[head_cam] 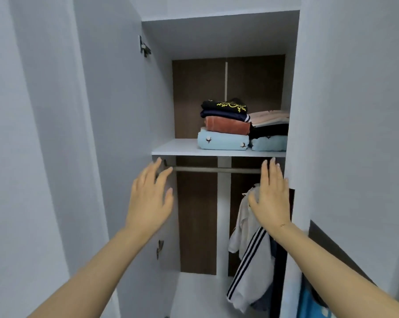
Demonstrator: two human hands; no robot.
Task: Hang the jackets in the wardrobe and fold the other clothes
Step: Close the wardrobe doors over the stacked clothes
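Both my hands are raised before the hanging rail (217,169), fingers spread wide and holding nothing: my left hand (149,199) reaches toward the rail's left end, my right hand (270,198) toward its right end, in front of the hanger. The white jacket with dark sleeve stripes (251,267) hangs below the rail's right end, bunched and skewed, one sleeve trailing low; darker garments hang behind it. I judge that a careless brush of my right hand could knock the jacket off its hanger, since it sits unevenly. On the shelf (175,148) just above the rail, two stacks of folded clothes (226,127) rest side by side, neatly squared.
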